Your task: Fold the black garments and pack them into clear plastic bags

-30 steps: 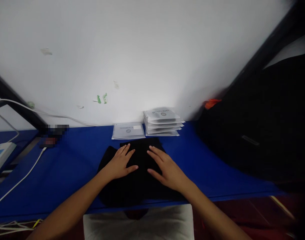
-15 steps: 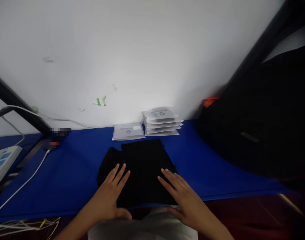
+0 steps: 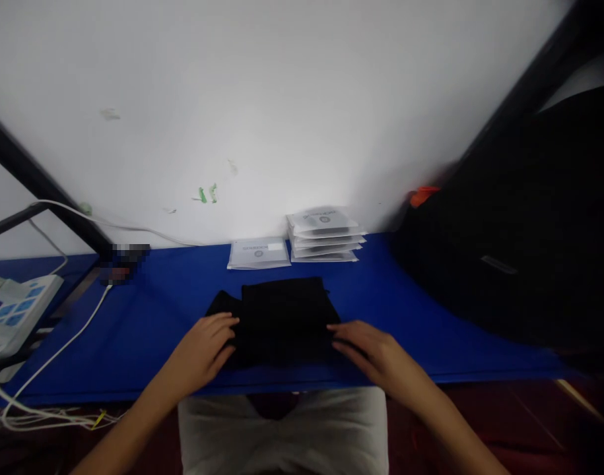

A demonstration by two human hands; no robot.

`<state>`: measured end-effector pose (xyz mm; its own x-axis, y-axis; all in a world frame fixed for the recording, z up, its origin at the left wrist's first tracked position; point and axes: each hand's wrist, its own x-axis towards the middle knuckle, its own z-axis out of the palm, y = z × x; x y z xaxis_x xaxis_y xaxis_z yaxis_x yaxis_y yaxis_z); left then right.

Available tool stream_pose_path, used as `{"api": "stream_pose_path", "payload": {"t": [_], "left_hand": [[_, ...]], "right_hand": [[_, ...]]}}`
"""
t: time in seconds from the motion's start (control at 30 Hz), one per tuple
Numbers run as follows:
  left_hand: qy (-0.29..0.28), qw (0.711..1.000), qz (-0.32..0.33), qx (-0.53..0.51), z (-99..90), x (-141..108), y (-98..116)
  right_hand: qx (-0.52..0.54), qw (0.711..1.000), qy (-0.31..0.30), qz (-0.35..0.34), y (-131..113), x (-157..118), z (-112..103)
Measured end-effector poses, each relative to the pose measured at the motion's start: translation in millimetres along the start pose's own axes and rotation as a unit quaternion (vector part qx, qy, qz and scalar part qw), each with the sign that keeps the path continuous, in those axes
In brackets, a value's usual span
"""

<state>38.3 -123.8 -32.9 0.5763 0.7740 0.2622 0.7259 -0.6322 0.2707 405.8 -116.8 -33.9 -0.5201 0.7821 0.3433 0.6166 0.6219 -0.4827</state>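
In the head view, matte black folded cloth [image 3: 286,320], roughly rectangular, is laid on the smooth blue worktop [image 3: 420,349]. Its side edges are touched by the left hand [image 3: 202,346] and right hand [image 3: 375,349], fingers slightly bent; whether fabric is pinched in either grip cannot be told.

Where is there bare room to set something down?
Bare blue table shows between the white cable and left hand, and between the right hand and large black item. Crowded: front middle, with black cloth; behind it, pale packets.
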Motion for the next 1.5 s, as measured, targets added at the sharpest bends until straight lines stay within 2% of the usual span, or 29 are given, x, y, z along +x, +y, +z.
{"api": "stream_pose_path", "payload": {"t": [0.07,0.13,0.27,0.43,0.53,0.63,0.73,0.77,0.8,0.83,0.87,0.9,1.0,1.07,1.2,1.27,1.3,1.4,1.5], "left_hand": [[0.037,0.999,-0.011,0.023,-1.6,18.7,-12.2],[0.049,0.997,-0.04,0.032,0.8,35.6,-21.5],[0.021,0.996,-0.083,0.014,12.5,60.7,-32.2],[-0.027,0.989,-0.143,0.035,27.6,87.0,-42.1],[-0.031,0.989,-0.139,0.037,29.3,98.1,-44.8],[-0.021,0.992,-0.116,0.034,21.3,98.5,-39.5],[0.025,0.993,-0.11,0.045,7.8,84.5,-24.4],[0.056,0.991,-0.106,0.052,3.9,77.0,-17.7],[0.116,0.989,-0.078,0.055,1.0,68.6,-10.5],[0.159,0.985,-0.052,0.049,-0.8,59.5,-3.1],[0.179,0.983,-0.032,0.036,-1.4,50.4,3.8],[0.175,0.984,-0.009,0.017,-0.9,41.5,9.8],[0.082,0.996,0.019,-0.042,5.0,19.2,16.5],[0.058,0.996,-0.005,-0.063,10.5,9.1,7.1],[0.132,0.978,-0.161,-0.015,23.5,-1.7,-37.9],[0.141,0.962,-0.232,0.023,30.2,-4.5,-60.1],[0.134,0.959,-0.247,0.027,32.8,-5.5,-68.2],[0.115,0.965,-0.234,-0.004,35.0,-6.2,-76.7],[0.102,0.97,-0.205,-0.086,28.7,-2.5,-67.4]], "right_hand": [[-0.019,1.0,0.021,0.014,11.0,17.8,-2.4],[-0.056,0.998,0.009,0.032,23.4,32.5,-1.1],[-0.127,0.99,-0.016,0.052,46.6,55.2,8.5],[-0.15,0.987,-0.038,0.049,69.4,87.0,23.1],[-0.157,0.984,-0.06,0.053,77.0,104.2,26.5],[-0.161,0.985,-0.054,0.045,74.0,110.9,18.5],[-0.151,0.988,-0.022,0.007,58.9,100.4,0.8],[-0.137,0.99,0.018,-0.018,52.2,92.7,-5.2],[-0.118,0.991,0.052,-0.041,45.4,83.3,-10.1],[-0.099,0.991,0.069,-0.059,38.9,72.8,-13.6],[-0.081,0.991,0.079,-0.073,33.0,61.7,-15.2],[-0.06,0.992,0.078,-0.084,27.9,50.6,-15.1],[-0.034,0.994,0.03,-0.095,18.0,22.6,-6.7],[-0.037,0.995,0.013,-0.086,15.6,10.6,0.8],[-0.035,0.997,0.031,-0.064,16.1,-0.7,7.2],[-0.033,0.997,0.048,-0.053,16.3,-3.1,5.7],[-0.031,0.997,0.055,-0.05,16.0,-3.9,4.5],[-0.027,0.996,0.068,-0.052,13.2,-5.2,1.7],[-0.022,0.996,0.07,-0.058,9.9,-4.4,2.5]]}}
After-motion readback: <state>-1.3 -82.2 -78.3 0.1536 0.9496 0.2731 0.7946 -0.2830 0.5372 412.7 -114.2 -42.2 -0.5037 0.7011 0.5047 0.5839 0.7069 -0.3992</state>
